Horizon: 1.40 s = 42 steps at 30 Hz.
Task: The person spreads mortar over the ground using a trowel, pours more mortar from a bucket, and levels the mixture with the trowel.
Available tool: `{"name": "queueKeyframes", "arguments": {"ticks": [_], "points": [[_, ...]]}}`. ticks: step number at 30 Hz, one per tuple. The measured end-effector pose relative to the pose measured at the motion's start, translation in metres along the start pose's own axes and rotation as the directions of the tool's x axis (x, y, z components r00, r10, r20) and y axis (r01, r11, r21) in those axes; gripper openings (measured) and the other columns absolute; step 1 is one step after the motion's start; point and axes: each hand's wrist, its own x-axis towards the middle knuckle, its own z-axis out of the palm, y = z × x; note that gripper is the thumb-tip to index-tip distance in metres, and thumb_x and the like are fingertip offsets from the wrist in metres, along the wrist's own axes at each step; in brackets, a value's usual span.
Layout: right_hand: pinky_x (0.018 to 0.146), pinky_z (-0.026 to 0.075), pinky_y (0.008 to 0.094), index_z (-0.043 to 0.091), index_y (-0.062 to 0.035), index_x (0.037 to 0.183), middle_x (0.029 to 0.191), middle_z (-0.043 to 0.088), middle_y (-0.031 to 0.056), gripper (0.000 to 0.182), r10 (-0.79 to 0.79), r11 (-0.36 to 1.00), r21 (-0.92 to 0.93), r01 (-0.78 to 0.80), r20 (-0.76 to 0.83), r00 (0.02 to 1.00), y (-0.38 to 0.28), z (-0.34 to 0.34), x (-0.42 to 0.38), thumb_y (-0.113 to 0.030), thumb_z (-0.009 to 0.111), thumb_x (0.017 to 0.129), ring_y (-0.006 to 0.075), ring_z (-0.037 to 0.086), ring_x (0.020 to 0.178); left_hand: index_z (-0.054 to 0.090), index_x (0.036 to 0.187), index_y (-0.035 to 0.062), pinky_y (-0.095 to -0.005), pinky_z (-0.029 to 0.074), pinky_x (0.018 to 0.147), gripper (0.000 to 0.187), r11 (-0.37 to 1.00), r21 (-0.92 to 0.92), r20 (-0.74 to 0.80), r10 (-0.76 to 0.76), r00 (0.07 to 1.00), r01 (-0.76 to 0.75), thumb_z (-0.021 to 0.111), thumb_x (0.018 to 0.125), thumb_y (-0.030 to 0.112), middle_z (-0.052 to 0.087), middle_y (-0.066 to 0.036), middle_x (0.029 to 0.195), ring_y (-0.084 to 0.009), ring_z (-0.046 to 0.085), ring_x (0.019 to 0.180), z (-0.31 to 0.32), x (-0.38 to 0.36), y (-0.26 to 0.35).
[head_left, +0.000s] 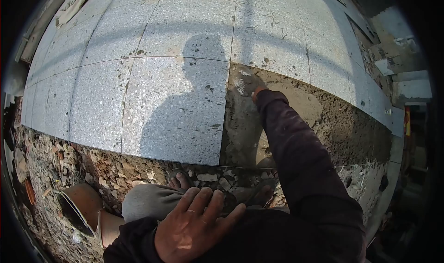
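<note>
My left hand (196,223) lies over my bent leg near the bottom of the view, its fingers stretched out and holding nothing. My right arm reaches forward, and my right hand (249,82) is down at the far left corner of a bed of wet mortar (296,103). Grey mortar seems to coat that hand, so its fingers blend into the bed and I cannot make out their pose. Directly left of it is the edge of a speckled terrazzo tile (180,119). Smoothed mortar lies near the hand; rougher mortar (342,129) spreads to the right.
Laid tiles (185,13) stretch ahead, crossed by shadows. Broken rubble (111,173) runs along their near edge, around my feet (181,180). A tipped clay-coloured pipe or pot (85,203) lies at lower left. A cloth or sack (74,8) sits at far left.
</note>
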Motion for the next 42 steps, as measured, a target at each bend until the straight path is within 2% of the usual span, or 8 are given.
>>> {"name": "queueKeyframes", "arguments": {"ticks": [5, 9, 14, 19, 24, 37, 40, 42], "points": [[0.063, 0.046, 0.0393, 0.059, 0.0011, 0.086, 0.073, 0.062, 0.0156, 0.041, -0.130, 0.990, 0.084, 0.116, 0.180, 0.975, 0.035, -0.006, -0.080, -0.037, 0.044, 0.087, 0.0273, 0.061, 0.069, 0.053, 0.119, 0.0190, -0.0403, 0.046, 0.083, 0.043, 1.000, -0.026, -0.026, -0.002, 1.000, 0.002, 0.055, 0.076, 0.015, 0.052, -0.014, 0.106, -0.0281, 0.054, 0.096, -0.005, -0.013, -0.001], [0.039, 0.036, 0.0365, 0.048, -0.0064, 0.067, 0.053, 0.044, 0.0059, 0.038, 0.003, 0.677, 0.690, -0.256, 0.345, 0.938, 0.065, -0.043, -0.131, -0.038, 0.045, 0.088, 0.0182, 0.046, 0.043, 0.054, 0.117, 0.0147, -0.0372, 0.043, 0.082, 0.044, 0.999, -0.038, -0.077, 0.008, 0.997, -0.011, 0.062, 0.074, 0.015, 0.050, -0.014, 0.107, -0.0284, 0.049, 0.096, -0.007, -0.016, -0.005], [0.046, 0.044, 0.0386, 0.053, -0.0022, 0.097, 0.069, 0.054, 0.0124, 0.038, 0.172, 0.392, 0.803, -0.449, 0.416, 0.893, 0.032, -0.008, -0.095, -0.038, 0.043, 0.089, 0.0225, 0.052, 0.051, 0.054, 0.118, 0.0159, -0.0382, 0.043, 0.082, 0.046, 0.999, -0.031, -0.004, 0.022, 1.000, -0.022, 0.060, 0.072, 0.014, 0.050, -0.015, 0.107, -0.0292, 0.050, 0.096, -0.011, -0.005, -0.007], [0.067, 0.048, 0.0449, 0.054, 0.0012, 0.108, 0.087, 0.061, 0.0206, 0.044, -0.129, 0.860, 0.508, -0.051, 0.313, 0.941, 0.017, 0.028, -0.119, -0.036, 0.042, 0.088, 0.0328, 0.061, 0.076, 0.054, 0.120, 0.0231, -0.0421, 0.046, 0.083, 0.045, 0.999, 0.034, 0.174, -0.034, 0.984, 0.029, 0.052, 0.076, 0.015, 0.052, -0.014, 0.108, -0.0285, 0.055, 0.097, -0.008, 0.008, -0.007], [0.076, 0.045, 0.0439, 0.055, -0.0002, 0.099, 0.092, 0.059, 0.0259, 0.036, -0.367, 0.908, 0.287, 0.305, 0.199, 0.908, 0.036, 0.104, -0.163, -0.031, 0.039, 0.088, 0.0389, 0.059, 0.086, 0.054, 0.120, 0.0239, -0.0404, 0.047, 0.082, 0.044, 0.998, 0.040, 0.188, -0.055, 0.981, 0.048, 0.053, 0.076, 0.015, 0.051, -0.013, 0.111, -0.0280, 0.054, 0.099, -0.005, 0.013, -0.001], [0.074, 0.048, 0.0444, 0.058, -0.0078, 0.098, 0.089, 0.063, 0.0170, 0.034, -0.217, 0.933, -0.208, 0.293, 0.322, 0.921, 0.086, 0.037, -0.224, -0.036, 0.051, 0.081, 0.0346, 0.060, 0.088, 0.057, 0.117, 0.0217, -0.0411, 0.047, 0.083, 0.044, 0.998, 0.058, 0.198, -0.044, 0.979, 0.034, 0.055, 0.074, 0.013, 0.053, -0.014, 0.109, -0.0292, 0.055, 0.098, -0.002, 0.018, 0.014], [0.078, 0.047, 0.0420, 0.059, -0.0054, 0.102, 0.094, 0.062, 0.0179, 0.034, -0.148, 0.989, 0.060, 0.137, 0.233, 0.961, 0.101, -0.010, -0.223, -0.029, 0.056, 0.077, 0.0349, 0.059, 0.091, 0.056, 0.118, 0.0206, -0.0413, 0.047, 0.083, 0.045, 0.999, 0.032, 0.192, -0.039, 0.981, 0.033, 0.055, 0.074, 0.013, 0.053, -0.014, 0.107, -0.0293, 0.055, 0.098, -0.004, 0.017, 0.013], [0.078, 0.047, 0.0413, 0.057, -0.0025, 0.101, 0.093, 0.061, 0.0197, 0.038, -0.221, 0.910, 0.343, 0.233, -0.074, 0.972, 0.093, 0.005, -0.203, -0.029, 0.060, 0.074, 0.0365, 0.058, 0.091, 0.054, 0.120, 0.0203, -0.0413, 0.047, 0.083, 0.047, 1.000, 0.003, 0.169, -0.009, 0.986, 0.009, 0.055, 0.074, 0.013, 0.053, -0.014, 0.105, -0.0292, 0.055, 0.098, 0.000, 0.019, 0.011]]}}
